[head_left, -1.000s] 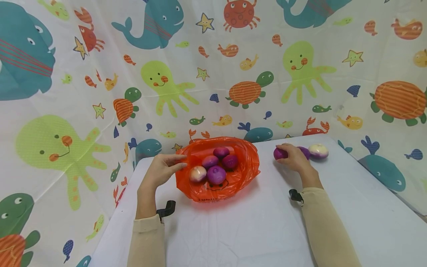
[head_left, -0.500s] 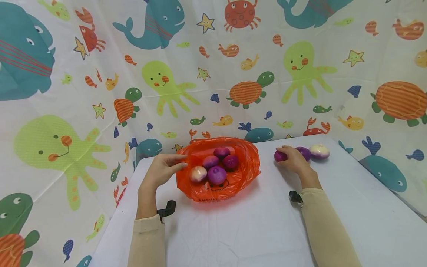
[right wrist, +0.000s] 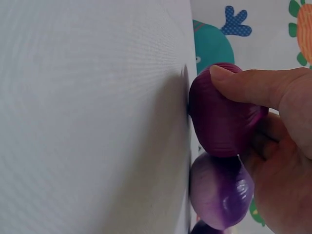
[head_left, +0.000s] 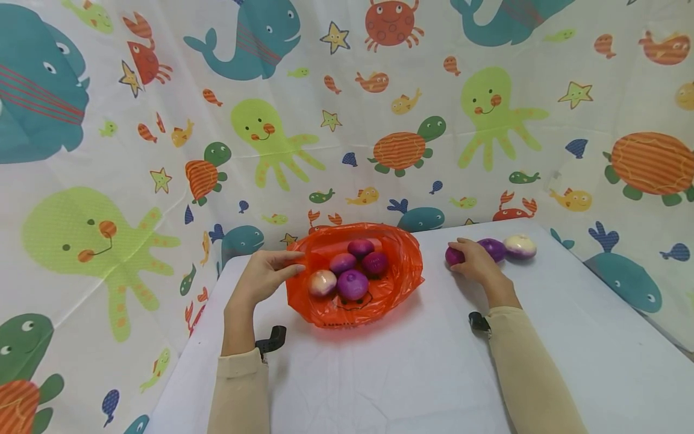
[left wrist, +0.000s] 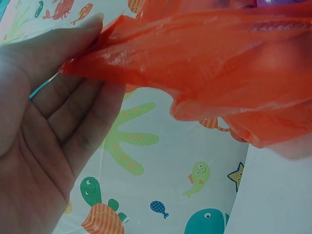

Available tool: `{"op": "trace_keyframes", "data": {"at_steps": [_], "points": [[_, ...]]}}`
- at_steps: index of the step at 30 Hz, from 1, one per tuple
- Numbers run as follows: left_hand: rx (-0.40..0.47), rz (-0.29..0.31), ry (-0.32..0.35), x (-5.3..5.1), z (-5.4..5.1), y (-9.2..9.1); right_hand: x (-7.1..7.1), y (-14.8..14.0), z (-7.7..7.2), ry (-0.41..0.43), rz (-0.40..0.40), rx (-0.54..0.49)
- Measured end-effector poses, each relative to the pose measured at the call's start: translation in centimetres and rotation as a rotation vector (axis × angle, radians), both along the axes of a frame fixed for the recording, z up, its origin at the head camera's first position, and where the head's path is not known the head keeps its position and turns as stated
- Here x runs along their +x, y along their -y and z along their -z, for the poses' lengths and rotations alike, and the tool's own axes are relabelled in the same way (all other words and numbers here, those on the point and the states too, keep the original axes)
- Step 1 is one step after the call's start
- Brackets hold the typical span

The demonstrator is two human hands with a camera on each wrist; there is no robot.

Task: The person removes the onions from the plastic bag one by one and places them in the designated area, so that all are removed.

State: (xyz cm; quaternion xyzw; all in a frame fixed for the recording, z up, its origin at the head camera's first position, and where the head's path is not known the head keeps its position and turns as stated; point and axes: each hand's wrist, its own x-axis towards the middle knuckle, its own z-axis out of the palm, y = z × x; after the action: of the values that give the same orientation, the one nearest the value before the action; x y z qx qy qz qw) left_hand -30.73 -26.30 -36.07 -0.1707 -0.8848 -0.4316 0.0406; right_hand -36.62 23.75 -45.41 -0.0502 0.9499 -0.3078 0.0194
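Note:
My left hand [head_left: 260, 278] pinches the left edge of an open red plastic bag [head_left: 398, 265]; the left wrist view has the bag's corner between thumb and fingers. Several onions lie in the bag, among them a whitish onion [head_left: 322, 283] and a purple onion [head_left: 352, 284]. To the right of the bag, my right hand [head_left: 478, 260] holds a dark purple onion [right wrist: 226, 114] between thumb and fingers, low at the table surface. Behind that hand sits another purple onion [head_left: 493, 249], seen as purple and pale in the right wrist view. A white-and-purple onion [head_left: 519, 246] stands right beside it.
A white cloth covers the table [head_left: 390, 380]. Around its back and left side hangs a curtain [head_left: 347, 102] printed with sea animals. Both wrists carry a small black camera mount, such as the left mount [head_left: 271, 340].
My right hand has shifted very slightly at the dark purple onion, and a little more of the onion behind it shows. The left hand and bag stay put.

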Motion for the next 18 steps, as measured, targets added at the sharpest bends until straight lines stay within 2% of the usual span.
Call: {"op": "trace_keyframes", "data": {"at_steps": [6,18], "points": [[-0.002,-0.005,0.001,0.05,-0.02,0.02,0.01,0.04,-0.17,-0.023,-0.012,0.022],[0.004,-0.009,0.010,0.26,-0.21,-0.06,0.31,0.12,-0.45,-0.018,0.005,0.015]]}}
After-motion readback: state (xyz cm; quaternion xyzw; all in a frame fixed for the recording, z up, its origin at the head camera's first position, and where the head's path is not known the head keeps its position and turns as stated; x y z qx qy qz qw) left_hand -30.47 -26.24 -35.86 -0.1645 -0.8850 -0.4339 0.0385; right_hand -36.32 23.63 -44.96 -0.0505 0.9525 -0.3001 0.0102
